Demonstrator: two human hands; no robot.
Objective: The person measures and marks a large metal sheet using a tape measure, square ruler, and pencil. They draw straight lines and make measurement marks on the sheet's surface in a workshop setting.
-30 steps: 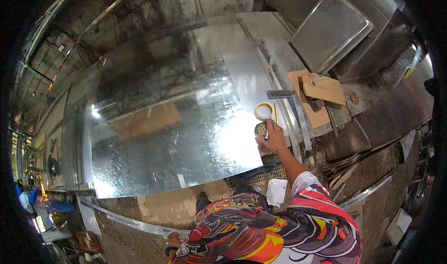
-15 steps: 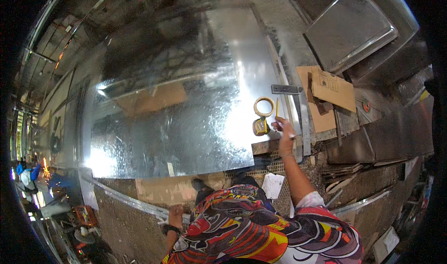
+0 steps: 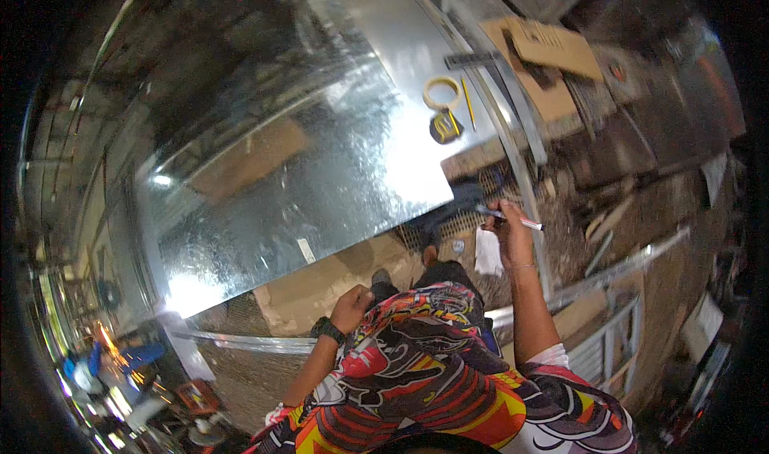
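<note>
My right hand (image 3: 508, 234) grips a slim white-and-red pen (image 3: 527, 222), beyond the corner of a large shiny metal sheet (image 3: 272, 222). My left hand (image 3: 351, 308), with a dark watch on its wrist, is curled closed near the sheet's front edge; nothing shows in it. Toward the sheet's right end lie a roll of tan tape (image 3: 441, 93), a black-and-yellow tape measure (image 3: 445, 126) and a yellow pencil (image 3: 468, 104). A dark flat bar (image 3: 471, 59) sits just beyond them. A metal ruler or square blade (image 3: 525, 122) runs alongside. A small pale strip (image 3: 306, 251) rests on the sheet's front edge.
Cardboard pieces (image 3: 557, 50) lie at the far right. White paper (image 3: 488, 251) is on the ground beside my right hand. Long metal strips (image 3: 617, 271) cross the ground around me. At the lower left, a person in blue (image 3: 128, 354) works amid flying orange sparks.
My right hand, with the pen, has drawn back from beside the tape measure and off the sheet. My left hand has come up toward the sheet's edge. The view has turned.
</note>
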